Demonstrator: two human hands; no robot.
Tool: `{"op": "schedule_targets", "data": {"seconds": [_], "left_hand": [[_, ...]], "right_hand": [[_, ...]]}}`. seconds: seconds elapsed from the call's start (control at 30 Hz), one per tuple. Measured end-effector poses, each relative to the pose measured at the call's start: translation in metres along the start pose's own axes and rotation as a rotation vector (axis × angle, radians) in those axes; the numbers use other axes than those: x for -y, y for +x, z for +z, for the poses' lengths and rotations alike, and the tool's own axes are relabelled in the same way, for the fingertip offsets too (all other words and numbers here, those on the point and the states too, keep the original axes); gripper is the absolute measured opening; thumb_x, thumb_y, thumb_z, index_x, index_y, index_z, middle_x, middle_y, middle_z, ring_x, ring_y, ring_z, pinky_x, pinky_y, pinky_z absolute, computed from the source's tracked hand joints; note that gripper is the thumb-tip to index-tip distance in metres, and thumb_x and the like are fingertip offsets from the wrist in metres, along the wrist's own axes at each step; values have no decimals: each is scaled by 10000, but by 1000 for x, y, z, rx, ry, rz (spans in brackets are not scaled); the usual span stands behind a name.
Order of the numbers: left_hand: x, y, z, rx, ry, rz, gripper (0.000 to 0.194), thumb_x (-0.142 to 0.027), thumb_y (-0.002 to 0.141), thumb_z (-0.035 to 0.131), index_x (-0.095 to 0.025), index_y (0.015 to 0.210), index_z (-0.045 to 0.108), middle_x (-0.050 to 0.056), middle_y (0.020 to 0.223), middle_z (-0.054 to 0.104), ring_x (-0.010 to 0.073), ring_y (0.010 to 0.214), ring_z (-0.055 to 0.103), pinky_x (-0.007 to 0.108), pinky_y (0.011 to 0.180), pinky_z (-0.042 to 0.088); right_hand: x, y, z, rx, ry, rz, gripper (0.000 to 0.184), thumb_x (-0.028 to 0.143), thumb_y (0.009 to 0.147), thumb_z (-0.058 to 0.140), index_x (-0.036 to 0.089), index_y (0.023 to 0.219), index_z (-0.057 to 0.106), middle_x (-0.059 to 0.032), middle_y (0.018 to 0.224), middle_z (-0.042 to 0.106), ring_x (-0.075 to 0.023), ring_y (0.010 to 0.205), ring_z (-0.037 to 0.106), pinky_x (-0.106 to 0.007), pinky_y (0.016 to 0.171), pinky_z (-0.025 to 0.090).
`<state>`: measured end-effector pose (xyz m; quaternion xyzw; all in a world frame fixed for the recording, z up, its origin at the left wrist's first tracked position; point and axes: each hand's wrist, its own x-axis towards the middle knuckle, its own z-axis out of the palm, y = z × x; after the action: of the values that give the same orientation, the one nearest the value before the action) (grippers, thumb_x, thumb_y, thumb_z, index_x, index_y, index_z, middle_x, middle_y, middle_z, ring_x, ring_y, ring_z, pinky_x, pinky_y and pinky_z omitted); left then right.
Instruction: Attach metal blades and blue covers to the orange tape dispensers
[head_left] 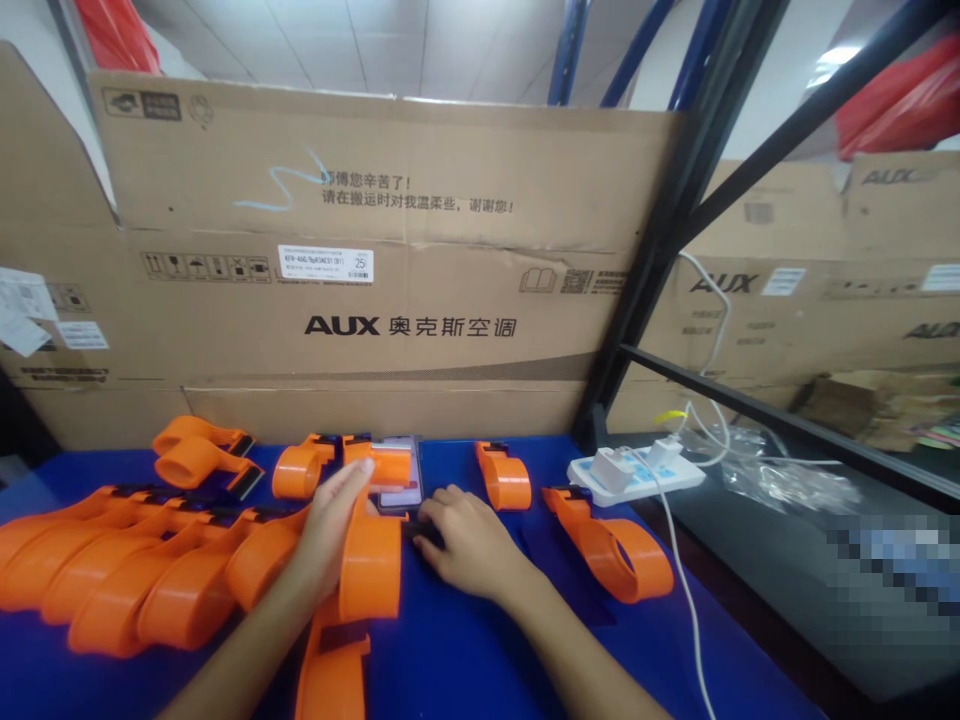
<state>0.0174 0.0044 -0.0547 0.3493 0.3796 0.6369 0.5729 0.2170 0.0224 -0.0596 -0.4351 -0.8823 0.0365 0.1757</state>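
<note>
My left hand [330, 525] is closed around an orange tape dispenser [373, 568], whose round ring hangs toward me. Beside it, my right hand [466, 540] has its fingers curled at a small dark piece by the dispenser's edge; what they pinch is mostly hidden. Just beyond my left hand is another orange dispenser [394, 468], partly covering a phone [409, 495] with a lit screen. Nearer to me, below the held one, lies one more orange dispenser [334, 675].
Several orange dispensers [180, 595] lie in a row at left on the blue table [450, 660]. Two stacked dispensers [196, 455] sit behind them. At right are a loose dispenser [626, 555] and a white power strip [637, 475] with a cable. A cardboard sheet [420, 370] stands behind.
</note>
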Motion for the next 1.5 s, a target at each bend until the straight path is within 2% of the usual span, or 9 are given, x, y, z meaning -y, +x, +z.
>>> {"op": "schedule_targets", "data": {"seconds": [0.17,0.27,0.33,0.53,0.67,0.83,1.1,1.3,1.5], "left_hand": [[4,1,3,-38,73,41,522,-497,729,839,-151,1105,735,47,751,764,197,631,700,282,633,541],[7,2,2,9,160,8,579,-511,758,820,-170,1210,699,32,759,762,174,595,678,267,599,526],[8,1,2,47,208,-9,580,-508,781,808,-179,1241,681,16,726,745,154,571,660,243,571,511],[6,-1,4,137,231,36,518,-462,786,816,-188,1206,683,32,799,758,144,601,675,222,570,512],[6,-2,4,206,262,46,469,-455,827,783,-179,1189,669,44,815,762,140,601,666,209,551,501],[6,-4,6,297,278,21,437,-445,856,751,-183,1194,662,108,992,787,157,640,678,248,598,539],[5,-7,11,280,292,24,399,-426,808,795,-195,1114,685,59,840,757,174,633,660,258,576,519],[4,-8,10,324,310,29,394,-429,846,759,-188,1147,677,97,978,781,166,649,671,251,578,522],[3,-8,10,273,222,-30,430,-441,856,745,-174,1188,691,116,1050,781,163,623,674,278,614,539]], "right_hand": [[-6,4,-11,-330,275,171,161,344,970,587,207,943,666,-28,797,677,-188,715,611,-286,625,426],[-7,4,-14,-535,405,157,198,361,976,601,200,1065,672,-32,811,688,-181,690,614,-288,621,460],[-5,2,-13,-589,410,95,198,340,967,623,206,1102,682,-44,849,692,-186,712,616,-294,626,477],[-3,1,-11,-591,372,-64,221,264,969,624,236,1180,685,-69,988,688,-202,819,630,-314,673,515],[-4,1,-10,-580,379,-78,241,253,980,602,231,1209,676,-82,1023,687,-213,867,642,-338,730,540],[-4,0,-12,-533,387,-71,250,266,982,586,232,1214,674,-95,1039,693,-234,924,663,-365,795,564],[-1,0,-13,-539,413,-96,241,252,976,583,225,1196,677,-88,979,683,-227,900,663,-375,816,568],[2,-2,-14,-504,426,-126,248,231,977,577,224,1203,677,-83,987,674,-218,896,650,-359,809,559],[3,-4,-14,-409,556,-94,413,237,993,520,243,1405,537,-76,1034,644,-199,848,631,-347,776,562]]}}
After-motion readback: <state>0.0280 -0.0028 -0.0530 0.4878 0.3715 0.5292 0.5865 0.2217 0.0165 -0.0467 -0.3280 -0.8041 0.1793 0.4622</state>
